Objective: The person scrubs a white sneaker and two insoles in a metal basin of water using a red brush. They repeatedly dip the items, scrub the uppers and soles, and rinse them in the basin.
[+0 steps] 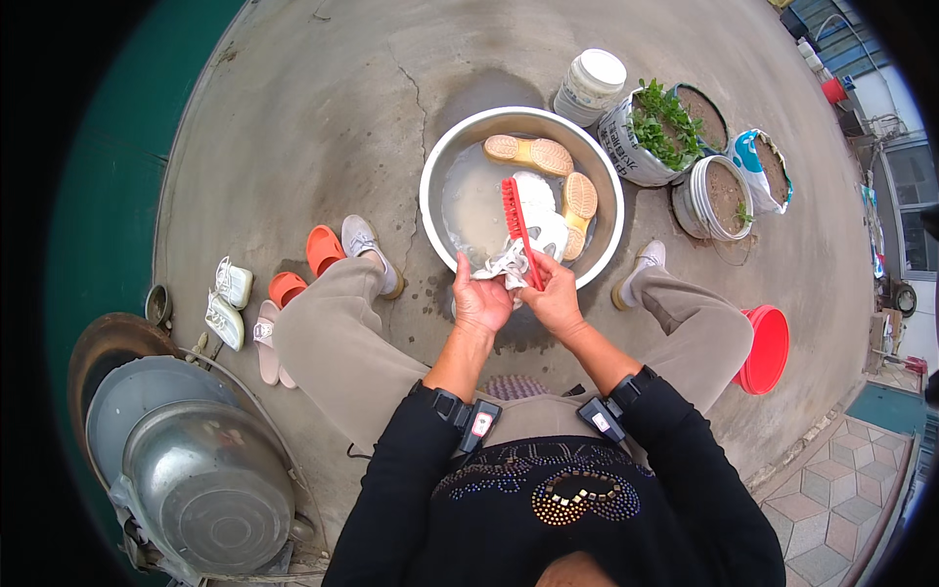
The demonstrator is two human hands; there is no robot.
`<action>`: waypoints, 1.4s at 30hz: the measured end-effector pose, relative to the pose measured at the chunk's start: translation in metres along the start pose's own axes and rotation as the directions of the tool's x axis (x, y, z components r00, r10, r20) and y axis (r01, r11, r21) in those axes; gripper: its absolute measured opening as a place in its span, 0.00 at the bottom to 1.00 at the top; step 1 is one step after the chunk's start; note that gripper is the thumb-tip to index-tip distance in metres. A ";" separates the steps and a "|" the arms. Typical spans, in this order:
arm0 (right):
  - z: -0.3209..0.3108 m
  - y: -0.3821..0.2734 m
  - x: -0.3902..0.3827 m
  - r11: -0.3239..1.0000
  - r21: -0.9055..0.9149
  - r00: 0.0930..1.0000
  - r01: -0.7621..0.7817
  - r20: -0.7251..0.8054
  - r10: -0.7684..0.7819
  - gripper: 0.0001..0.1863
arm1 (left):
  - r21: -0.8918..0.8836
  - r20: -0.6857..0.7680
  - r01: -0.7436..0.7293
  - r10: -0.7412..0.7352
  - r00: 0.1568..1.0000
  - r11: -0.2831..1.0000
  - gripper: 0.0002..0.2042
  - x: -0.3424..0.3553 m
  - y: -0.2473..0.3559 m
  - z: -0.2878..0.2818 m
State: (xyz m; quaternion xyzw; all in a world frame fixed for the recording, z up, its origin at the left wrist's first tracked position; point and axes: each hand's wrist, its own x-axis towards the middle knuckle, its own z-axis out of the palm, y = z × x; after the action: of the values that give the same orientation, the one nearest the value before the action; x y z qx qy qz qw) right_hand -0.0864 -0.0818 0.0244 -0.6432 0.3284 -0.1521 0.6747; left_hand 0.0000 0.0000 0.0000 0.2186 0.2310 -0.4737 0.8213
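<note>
Grip detail, two hands at near rim of metal basin [427, 191]. R hand [556, 298]: fingers closed round lower end of red brush [529, 256]; handle slants up & slightly L, bristle head clear of the fingers, bristles facing L. L hand [484, 305]: palm up, approx. half open, thumb apart from fingers, against white laces [507, 262]; fingertips partly hidden, so can't tell whether they pinch. Laces bunched betw. the 2 hands. White shoe [550, 233]: in basin, just R of brush & partly covered by it; upper white w/ greyish openings, near end toward the hands. Also in basin: 2 tan soles, tread up, i.e. far sole [529, 154] lying crosswise nr. far wall, and right-hand sole [579, 207] lying lengthwise nr. R wall. Water [472, 201]: cloudy, greyish-beige, seen mostly L of brush. Outside basin: white lidded tub [587, 86] just beyond far R rim; orange clogs [323, 249] to L; red bucket [763, 350] to R.
</note>
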 end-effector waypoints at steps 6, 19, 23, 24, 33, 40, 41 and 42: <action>-0.005 -0.021 -0.010 0.999 -0.014 0.996 0.044 0.076 -0.043 0.30 | -0.082 0.036 0.101 -0.098 0.995 0.992 0.30 0.014 -0.001 -0.005; -0.052 -0.003 -0.006 0.676 -0.734 0.992 0.065 -0.025 -0.122 0.23 | 0.057 0.036 0.055 -0.057 0.998 0.997 0.26 0.034 -0.004 -0.024; -0.030 0.003 -0.036 0.518 -0.849 0.965 0.099 0.209 0.159 0.21 | 0.114 -0.109 0.069 -0.056 0.992 0.991 0.20 0.040 -0.010 -0.050; -0.030 0.002 -0.031 0.463 -0.886 0.965 0.032 0.147 0.215 0.21 | 0.119 -0.132 0.068 -0.052 0.990 0.991 0.19 0.041 -0.011 -0.057; -0.006 0.010 -0.021 0.359 -0.925 0.946 0.125 0.221 0.239 0.19 | 0.099 -0.226 0.041 -0.018 0.974 0.994 0.17 0.051 -0.012 -0.080; -0.012 0.012 0.002 0.290 -0.957 0.992 0.033 0.066 0.106 0.19 | -0.104 -0.154 0.051 -0.066 0.986 0.993 0.25 0.052 0.002 -0.077; -0.012 0.012 0.002 0.291 -0.957 0.999 0.019 0.030 0.035 0.19 | -0.115 -0.167 0.066 -0.085 0.982 0.991 0.25 0.053 0.003 -0.076; -0.011 0.013 0.000 0.307 -0.948 0.992 0.082 0.108 0.068 0.19 | -0.151 -0.187 0.051 -0.079 0.979 0.987 0.25 0.053 0.004 -0.075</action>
State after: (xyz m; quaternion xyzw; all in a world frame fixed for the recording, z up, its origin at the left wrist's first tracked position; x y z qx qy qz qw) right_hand -0.0963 -0.0891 0.0122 -0.9267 0.3084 0.1085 0.1853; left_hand 0.0141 0.0099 -0.0905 0.1950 0.3503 -0.4589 0.7929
